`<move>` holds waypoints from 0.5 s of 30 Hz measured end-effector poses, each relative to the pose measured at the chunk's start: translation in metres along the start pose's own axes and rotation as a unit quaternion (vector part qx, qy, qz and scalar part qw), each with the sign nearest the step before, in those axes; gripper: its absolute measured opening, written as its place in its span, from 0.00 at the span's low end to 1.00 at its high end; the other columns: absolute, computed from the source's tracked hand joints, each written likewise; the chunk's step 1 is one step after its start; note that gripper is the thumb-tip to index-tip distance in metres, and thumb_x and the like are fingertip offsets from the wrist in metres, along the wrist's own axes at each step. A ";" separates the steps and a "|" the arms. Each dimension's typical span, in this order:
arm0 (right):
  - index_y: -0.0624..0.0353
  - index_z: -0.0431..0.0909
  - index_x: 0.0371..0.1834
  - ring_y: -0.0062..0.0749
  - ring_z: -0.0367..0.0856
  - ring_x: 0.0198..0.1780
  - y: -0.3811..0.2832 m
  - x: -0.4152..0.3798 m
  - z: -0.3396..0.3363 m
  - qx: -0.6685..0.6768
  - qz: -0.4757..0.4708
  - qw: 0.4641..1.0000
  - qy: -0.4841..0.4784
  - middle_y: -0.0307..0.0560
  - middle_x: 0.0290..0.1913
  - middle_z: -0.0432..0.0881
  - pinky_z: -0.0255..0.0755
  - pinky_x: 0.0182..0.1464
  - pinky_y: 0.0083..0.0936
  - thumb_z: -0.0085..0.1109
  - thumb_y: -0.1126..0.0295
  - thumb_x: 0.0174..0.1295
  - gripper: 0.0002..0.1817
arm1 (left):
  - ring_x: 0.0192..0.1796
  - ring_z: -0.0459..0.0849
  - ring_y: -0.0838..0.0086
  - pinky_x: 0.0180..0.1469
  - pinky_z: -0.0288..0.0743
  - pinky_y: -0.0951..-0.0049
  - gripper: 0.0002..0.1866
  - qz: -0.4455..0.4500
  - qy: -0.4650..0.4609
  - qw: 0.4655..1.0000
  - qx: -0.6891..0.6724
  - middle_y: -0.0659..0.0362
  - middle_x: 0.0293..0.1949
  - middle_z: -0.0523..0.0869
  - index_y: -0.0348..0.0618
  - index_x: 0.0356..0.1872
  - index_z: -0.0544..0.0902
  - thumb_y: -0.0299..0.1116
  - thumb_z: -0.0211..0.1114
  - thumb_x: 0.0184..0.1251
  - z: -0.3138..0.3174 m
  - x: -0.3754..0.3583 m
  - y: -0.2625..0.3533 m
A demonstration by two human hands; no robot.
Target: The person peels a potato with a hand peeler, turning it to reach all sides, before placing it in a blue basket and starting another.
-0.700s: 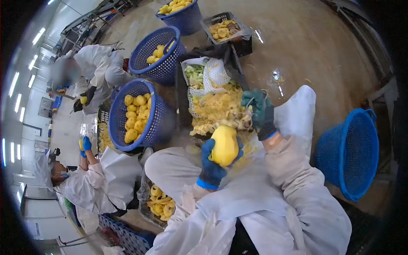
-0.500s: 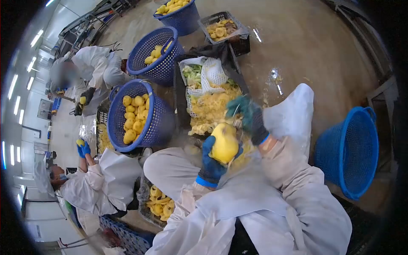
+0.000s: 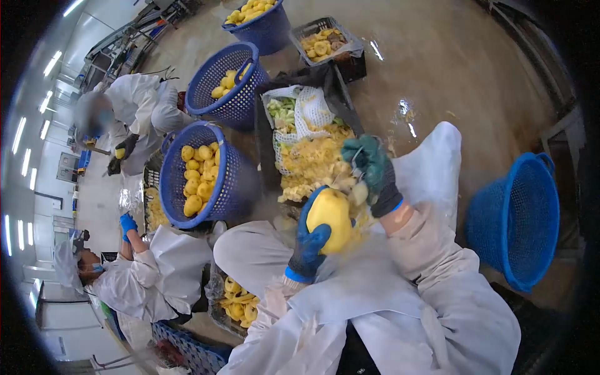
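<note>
My left hand (image 3: 309, 244), in a blue glove, is wrapped around a large yellow mango (image 3: 331, 220) with a smooth, pale surface. Its fingers grip the side and underside, above my lap. In a green glove, my right hand (image 3: 374, 170) is closed around a small metal peeler (image 3: 357, 164), partly hidden by the fingers. The peeler is up and to the right of the mango, apart from it. Just beyond both hands sits a black-lined crate (image 3: 270, 164) with yellow peelings (image 3: 315, 159), green scraps and white foam netting.
Blue-purple baskets (image 3: 240, 178) of yellow fruit stand at the left and back. A blue basket (image 3: 509, 219) is at my right. Another crate of pieces (image 3: 322, 44) stands far back. Peelings fill a crate (image 3: 237, 303) by my left leg. Two co-workers (image 3: 147, 275) sit at the left.
My right hand has moved slightly right and is less blurred. The mango has turned and tilted in my left hand. The nearer co-worker's hands have shifted.
</note>
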State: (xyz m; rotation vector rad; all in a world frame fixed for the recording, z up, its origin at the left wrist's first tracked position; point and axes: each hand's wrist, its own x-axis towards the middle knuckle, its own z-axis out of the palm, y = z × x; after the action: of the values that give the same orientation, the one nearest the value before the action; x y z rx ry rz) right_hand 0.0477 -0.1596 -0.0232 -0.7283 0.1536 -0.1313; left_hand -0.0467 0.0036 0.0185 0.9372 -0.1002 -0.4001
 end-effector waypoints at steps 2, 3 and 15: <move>0.61 0.75 0.39 0.35 0.81 0.36 -0.001 -0.007 0.013 0.015 0.066 0.996 -0.051 0.49 0.35 0.81 0.75 0.41 0.31 0.52 0.57 0.68 0.16 | 0.61 0.73 0.64 0.63 0.68 0.62 0.42 0.040 0.009 0.994 0.097 0.49 0.61 0.71 0.37 0.67 0.61 0.42 0.70 0.54 -0.012 0.009 -0.007; 0.60 0.76 0.40 0.35 0.81 0.36 0.011 0.002 -0.001 -0.015 0.107 0.994 -0.023 0.49 0.35 0.81 0.75 0.41 0.30 0.52 0.56 0.68 0.16 | 0.63 0.71 0.64 0.64 0.66 0.65 0.40 0.037 0.048 0.994 0.095 0.50 0.62 0.70 0.35 0.66 0.62 0.39 0.69 0.53 -0.004 0.006 -0.005; 0.62 0.71 0.48 0.35 0.81 0.42 0.004 0.006 -0.011 0.114 0.050 0.992 -0.020 0.51 0.39 0.81 0.75 0.44 0.35 0.47 0.61 0.70 0.15 | 0.58 0.76 0.59 0.59 0.70 0.63 0.47 0.170 0.014 0.842 0.512 0.46 0.58 0.74 0.33 0.70 0.55 0.30 0.69 0.46 -0.003 0.002 0.016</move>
State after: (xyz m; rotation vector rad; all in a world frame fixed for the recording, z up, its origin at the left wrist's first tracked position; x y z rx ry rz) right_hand 0.0519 -0.1654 -0.0347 -0.4937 0.1337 -0.0384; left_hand -0.0392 0.0135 0.0299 1.9472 -0.4813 0.0433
